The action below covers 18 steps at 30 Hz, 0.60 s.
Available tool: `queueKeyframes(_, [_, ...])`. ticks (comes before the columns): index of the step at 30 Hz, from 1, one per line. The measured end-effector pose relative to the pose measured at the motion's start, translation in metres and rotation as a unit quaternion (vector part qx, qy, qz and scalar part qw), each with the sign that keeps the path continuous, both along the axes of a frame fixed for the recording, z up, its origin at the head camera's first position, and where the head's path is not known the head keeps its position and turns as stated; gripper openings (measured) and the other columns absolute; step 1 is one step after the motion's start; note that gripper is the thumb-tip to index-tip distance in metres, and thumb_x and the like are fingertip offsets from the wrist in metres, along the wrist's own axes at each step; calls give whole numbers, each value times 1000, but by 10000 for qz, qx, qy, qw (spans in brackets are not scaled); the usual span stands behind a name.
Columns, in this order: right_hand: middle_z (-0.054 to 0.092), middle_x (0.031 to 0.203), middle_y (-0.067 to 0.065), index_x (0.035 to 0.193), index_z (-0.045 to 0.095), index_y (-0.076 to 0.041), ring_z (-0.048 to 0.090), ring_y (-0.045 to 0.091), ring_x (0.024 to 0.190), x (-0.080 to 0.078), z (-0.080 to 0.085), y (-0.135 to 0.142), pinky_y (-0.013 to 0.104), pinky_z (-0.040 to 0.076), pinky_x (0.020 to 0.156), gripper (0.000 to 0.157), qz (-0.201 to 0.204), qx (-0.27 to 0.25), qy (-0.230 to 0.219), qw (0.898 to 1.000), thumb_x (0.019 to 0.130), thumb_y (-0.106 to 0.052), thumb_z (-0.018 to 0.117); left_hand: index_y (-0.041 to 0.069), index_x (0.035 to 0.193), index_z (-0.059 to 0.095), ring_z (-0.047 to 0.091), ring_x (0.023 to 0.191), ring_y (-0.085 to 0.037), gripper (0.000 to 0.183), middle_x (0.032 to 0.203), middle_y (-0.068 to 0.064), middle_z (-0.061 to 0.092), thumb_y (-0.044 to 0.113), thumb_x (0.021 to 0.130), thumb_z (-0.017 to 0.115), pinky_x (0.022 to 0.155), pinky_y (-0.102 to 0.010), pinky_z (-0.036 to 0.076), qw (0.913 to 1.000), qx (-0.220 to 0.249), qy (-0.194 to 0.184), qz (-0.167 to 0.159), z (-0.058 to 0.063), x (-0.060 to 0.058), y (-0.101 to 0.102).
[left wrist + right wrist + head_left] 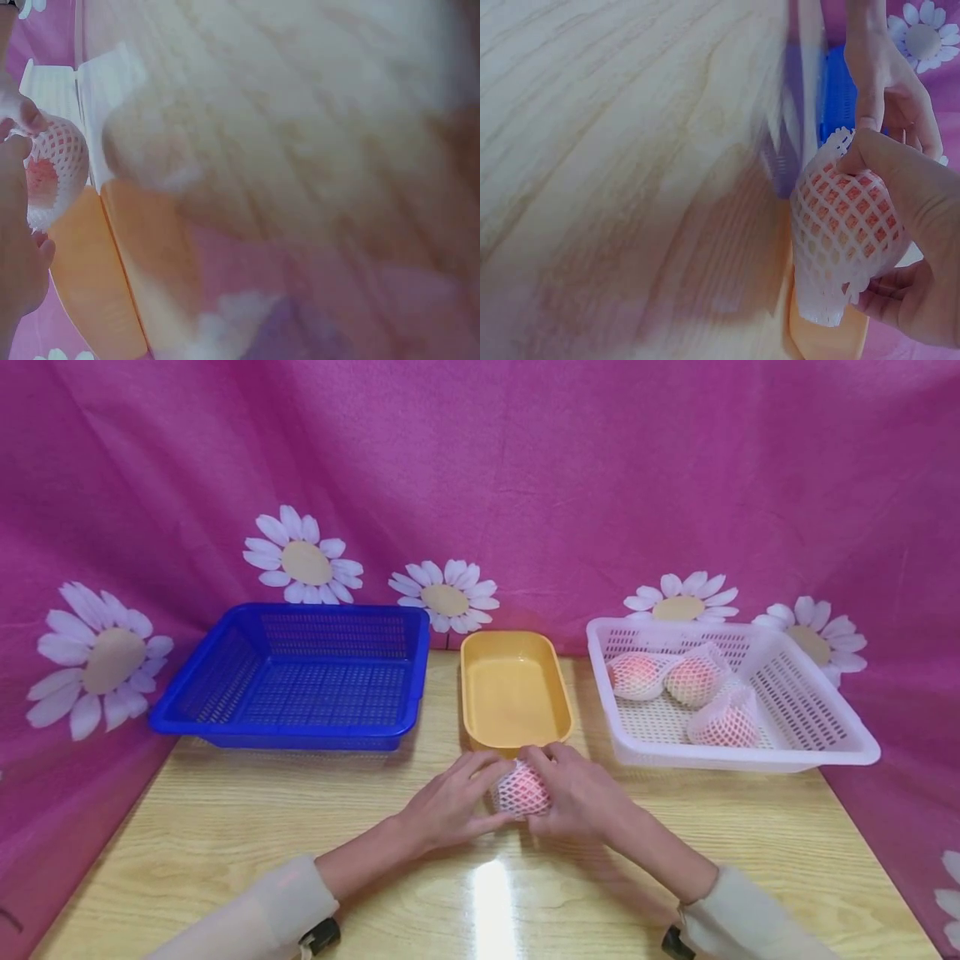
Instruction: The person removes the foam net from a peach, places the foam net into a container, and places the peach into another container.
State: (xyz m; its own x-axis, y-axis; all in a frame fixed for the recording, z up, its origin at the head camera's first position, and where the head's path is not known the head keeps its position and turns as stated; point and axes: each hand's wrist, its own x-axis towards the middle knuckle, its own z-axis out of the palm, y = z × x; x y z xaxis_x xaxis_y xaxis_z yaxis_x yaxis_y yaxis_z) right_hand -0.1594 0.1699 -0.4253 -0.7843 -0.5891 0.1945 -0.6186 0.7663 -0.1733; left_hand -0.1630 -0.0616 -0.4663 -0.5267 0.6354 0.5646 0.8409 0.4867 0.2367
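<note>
Gripping netted fruit (522, 792) between them, left fingers (486, 771) and right fingers (537, 762) flank it.

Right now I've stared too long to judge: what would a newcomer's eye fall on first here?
Probably the bright pink cloth with its big white daisies, filling the background. Next, the blue basket at left, the yellow tray mid-table and the white basket of netted fruits at right. Front and center, the left hand and right hand hold another netted fruit.
</note>
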Motion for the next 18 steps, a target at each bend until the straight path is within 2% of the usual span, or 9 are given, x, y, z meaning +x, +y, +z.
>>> queueKeyframes(4, [59, 107, 11, 127, 50, -18, 58, 21, 88, 1, -4, 0, 36, 54, 63, 79, 21, -5, -37, 10000, 59, -38, 85, 9, 135, 56, 54, 116, -18, 66, 126, -6, 57, 43, 84, 79, 96, -29, 50, 9997, -142, -179, -2, -2, 1, 0])
queueKeyframes(9, [59, 108, 12, 129, 49, -18, 58, 22, 89, 2, -6, 0, 37, 54, 64, 80, 85, -17, 1, 10000, 60, -38, 85, 9, 136, 56, 55, 114, -18, 66, 125, -6, 57, 43, 84, 79, 94, -29, 51, 9996, -214, -161, 10, -3, 3, 1])
queueKeyframes(13, [60, 110, 16, 132, 50, -15, 60, 25, 92, 2, -4, 0, 39, 56, 68, 79, 155, 7, 55, 9999, 65, -40, 85, 9, 136, 56, 56, 113, -19, 67, 124, -7, 57, 42, 84, 80, 92, -30, 52, 9996, -244, -156, 28, -2, 3, 1])
queueKeyframes(18, [59, 117, 20, 139, 49, -14, 61, 32, 100, 3, -1, 2, 45, 57, 75, 79, 140, 74, -143, 9998, 73, -43, 83, 9, 139, 54, 56, 114, -20, 70, 125, -6, 57, 42, 84, 80, 93, -31, 52, 9987, -365, -351, 100, -1, 3, 1])
